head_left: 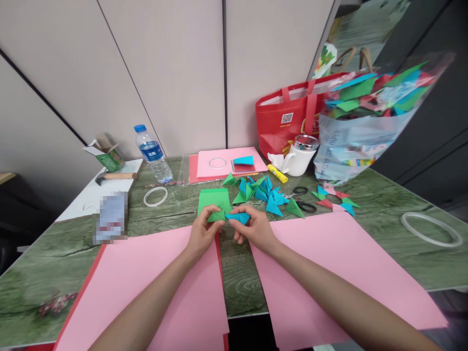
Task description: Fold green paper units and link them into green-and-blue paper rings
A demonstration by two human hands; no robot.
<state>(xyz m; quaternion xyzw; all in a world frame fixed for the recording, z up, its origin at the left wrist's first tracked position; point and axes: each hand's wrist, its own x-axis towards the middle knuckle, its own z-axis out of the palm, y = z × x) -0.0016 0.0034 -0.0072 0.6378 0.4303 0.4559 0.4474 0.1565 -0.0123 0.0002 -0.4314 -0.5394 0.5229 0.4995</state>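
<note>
My left hand pinches a small folded green paper piece between thumb and fingers. In my right hand, a folded blue paper piece is gripped, its pointed tip meeting the green one at the middle. Whether the two are joined I cannot tell. Just behind my left hand lie green paper squares. A loose heap of folded green and blue pieces spreads beyond my right hand. Black-handled scissors lie at the heap's right side.
Pink sheets lie under both forearms. Behind are a water bottle, a hammer, a white mug, a yellow glue stick, a red bag and a plastic bag of folded paper. A paper ring sits right.
</note>
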